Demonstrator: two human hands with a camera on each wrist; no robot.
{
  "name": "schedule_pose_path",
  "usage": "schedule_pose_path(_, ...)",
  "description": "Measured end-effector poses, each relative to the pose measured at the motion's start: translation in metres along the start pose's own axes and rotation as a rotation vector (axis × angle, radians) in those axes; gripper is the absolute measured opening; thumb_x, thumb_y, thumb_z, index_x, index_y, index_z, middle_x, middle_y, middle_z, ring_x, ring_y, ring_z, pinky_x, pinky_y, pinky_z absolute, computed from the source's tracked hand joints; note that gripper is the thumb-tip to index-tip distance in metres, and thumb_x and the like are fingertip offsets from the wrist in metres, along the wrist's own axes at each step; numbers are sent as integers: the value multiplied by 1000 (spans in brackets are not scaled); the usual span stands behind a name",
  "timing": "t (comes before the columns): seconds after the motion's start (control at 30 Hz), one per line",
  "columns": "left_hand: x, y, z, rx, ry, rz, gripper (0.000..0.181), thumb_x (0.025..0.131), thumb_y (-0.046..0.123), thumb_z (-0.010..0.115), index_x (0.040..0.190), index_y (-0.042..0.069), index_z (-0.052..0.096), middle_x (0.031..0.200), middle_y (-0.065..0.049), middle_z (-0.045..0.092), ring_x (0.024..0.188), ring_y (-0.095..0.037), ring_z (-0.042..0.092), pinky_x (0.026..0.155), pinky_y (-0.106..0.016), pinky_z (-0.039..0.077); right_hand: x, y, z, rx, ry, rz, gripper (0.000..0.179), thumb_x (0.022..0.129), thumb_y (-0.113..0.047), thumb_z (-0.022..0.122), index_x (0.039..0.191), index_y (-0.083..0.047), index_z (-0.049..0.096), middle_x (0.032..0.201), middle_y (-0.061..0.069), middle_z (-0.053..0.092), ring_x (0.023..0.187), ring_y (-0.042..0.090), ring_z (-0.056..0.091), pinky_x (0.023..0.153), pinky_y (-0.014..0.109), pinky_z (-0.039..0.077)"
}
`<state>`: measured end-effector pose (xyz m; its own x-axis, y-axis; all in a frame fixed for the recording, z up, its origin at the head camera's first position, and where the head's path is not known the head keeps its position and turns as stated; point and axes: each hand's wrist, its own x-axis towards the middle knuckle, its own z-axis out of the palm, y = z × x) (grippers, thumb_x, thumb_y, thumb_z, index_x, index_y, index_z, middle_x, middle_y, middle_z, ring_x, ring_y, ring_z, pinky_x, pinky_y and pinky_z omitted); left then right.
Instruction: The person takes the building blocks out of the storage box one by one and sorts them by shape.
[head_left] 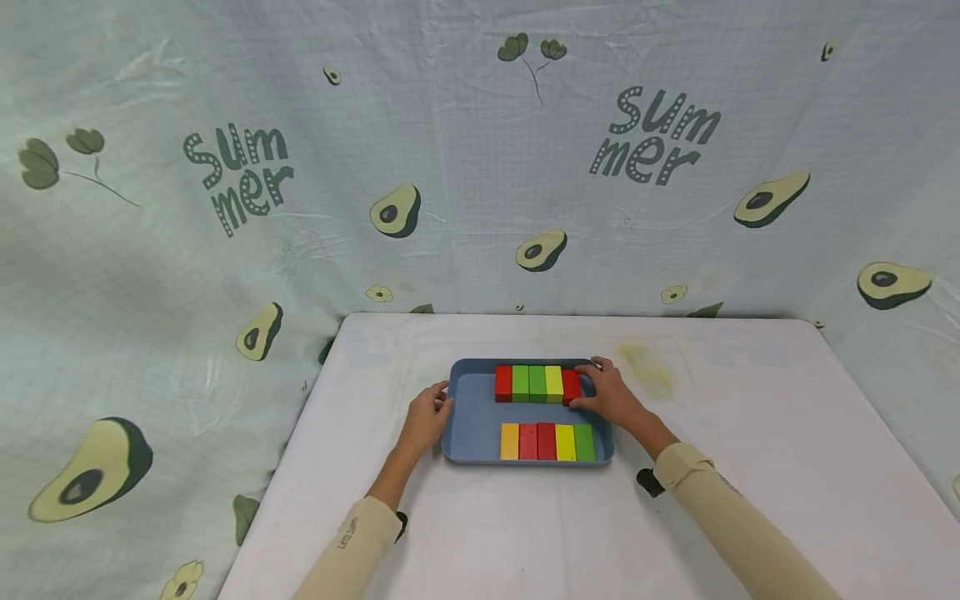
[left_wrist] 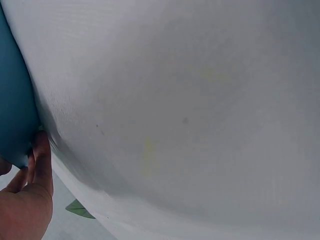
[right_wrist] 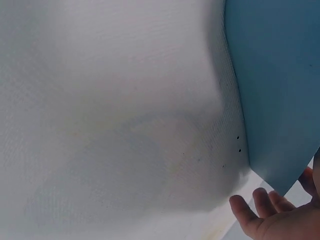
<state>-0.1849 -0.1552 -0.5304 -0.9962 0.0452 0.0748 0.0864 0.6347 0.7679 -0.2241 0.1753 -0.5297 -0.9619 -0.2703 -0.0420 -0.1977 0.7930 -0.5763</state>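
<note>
Fingers of the right hand (head_left: 611, 397) are bent about the end red block (head_left: 572, 387), thumb at its near end, a fingertip by its far right corner; we read this as a pinch. Left hand (head_left: 425, 417): fingers against the left edge of the blue tray (head_left: 471, 408); whether they clasp the rim or merely rest there, we cannot tell.

Location: the red block is inside the tray, at the right end of the far row (head_left: 528, 384), beside the yellow block (head_left: 554, 384) and slightly nearer the wearer than its neighbours. The near row (head_left: 547, 442) lies along the tray's near wall.

Method, in our judgement: ease the block away from the wearer until its ends align, with light sideways pressure so the row does not slide. Steady the tray with the left hand. Both wrist views miss the blocks; we would judge alignment from the head view.
</note>
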Motion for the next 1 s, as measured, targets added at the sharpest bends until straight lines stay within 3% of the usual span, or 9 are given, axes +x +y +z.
schedule_pose_path(0.17,-1,2,0,-6,0,7,38,93,3,55,129,-8,51,97,-15,59,87,-26,62,70,-35,51,-2,1,0,6,43,-20,64,77,-23,79,128,2,51,141,29,27,121,44,32,92,54,41)
schedule_pose_path(0.8,1,-1,1,-17,3,-11,39,93,5,56,130,-6,51,98,-15,60,89,-26,61,72,-35,51,4,-2,-19,-28,47,-92,68,78,-24,77,133,1,46,138,25,38,124,41,33,97,54,36)
schedule_pose_path(1.0,2,-1,1,-15,1,-9,38,93,5,55,130,-6,51,97,-15,59,88,-26,61,71,-35,51,3,-3,-29,46,76,-102,69,80,-20,76,137,0,43,134,22,45,121,38,40,99,52,35)
